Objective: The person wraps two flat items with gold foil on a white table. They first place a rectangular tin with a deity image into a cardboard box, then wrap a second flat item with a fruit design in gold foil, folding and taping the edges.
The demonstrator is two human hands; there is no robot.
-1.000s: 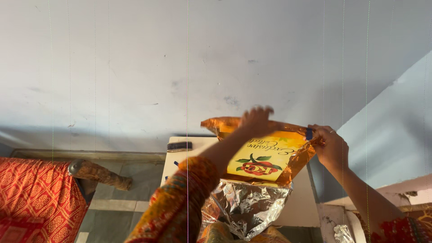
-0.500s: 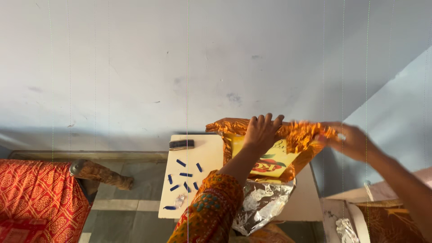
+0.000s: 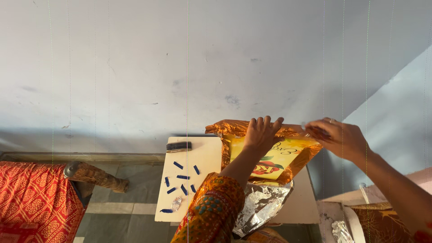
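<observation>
Under both hands, head view: glossy orange foil-wrapped flat packet w/ yellow printed face (image 3: 274, 155), lying on small cream square tabletop (image 3: 204, 157).
Left hand (image 3: 261, 132): flat, fingers spread & open, palm pressing packet's top-left edge; grips nothing, just holds it down.
Right hand (image 3: 337, 137): at packet's top-right corner, fingertips look pinched on orange foil edge, poss. a bit of tape; too blurred to be sure what's betw. them.
Key relation: packet's long axis runs left-right, spanning from one hand to the other; top edge directly under both. Left hand sits nearer packet's middle, right hand at the far end/corner. Packet body extends toward the person, below the hands.
Wrapping: orange foil encloses packet on top & sides; yellow face w/ red flower print shows through the front. Contents not visible.
Below the hands, nearer the person: crumpled silver foil sheet (image 3: 261, 202) hanging off table edge, touching packet's lower edge.
Left of left hand: short dark-blue tape strips (image 3: 182, 177) stuck on tabletop, apart from packet; dark oblong object (image 3: 178, 146) beyond them, kind unclear.
Far left of hands: red-orange patterned fabric (image 3: 36, 198) by the floor.
Lower right: sm. scrap of silver foil (image 3: 339, 230) on pale ledge.
</observation>
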